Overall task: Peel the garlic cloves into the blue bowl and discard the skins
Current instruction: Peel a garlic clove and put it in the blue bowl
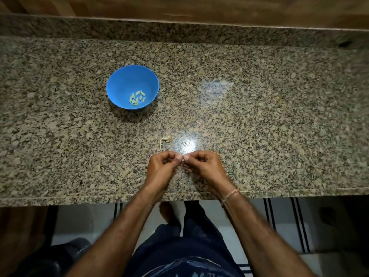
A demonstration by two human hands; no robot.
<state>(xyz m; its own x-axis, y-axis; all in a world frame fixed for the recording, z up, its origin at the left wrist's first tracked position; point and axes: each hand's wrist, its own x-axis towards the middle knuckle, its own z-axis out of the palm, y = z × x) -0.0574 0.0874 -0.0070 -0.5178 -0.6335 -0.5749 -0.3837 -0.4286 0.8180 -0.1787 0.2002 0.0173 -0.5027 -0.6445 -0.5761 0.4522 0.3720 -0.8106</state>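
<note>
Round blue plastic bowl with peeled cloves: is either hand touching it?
Apart. Head view shows bare speckled granite counter between the blue bowl and both the left hand and right hand.

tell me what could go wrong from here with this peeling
1. The left hand and right hand pinch the clove, hidden in their grip, near the front edge of the counter, away from the blue bowl; a slip may send it to the floor.
2. Loose skins blend into the speckled granite and could be missed when discarding.
</note>
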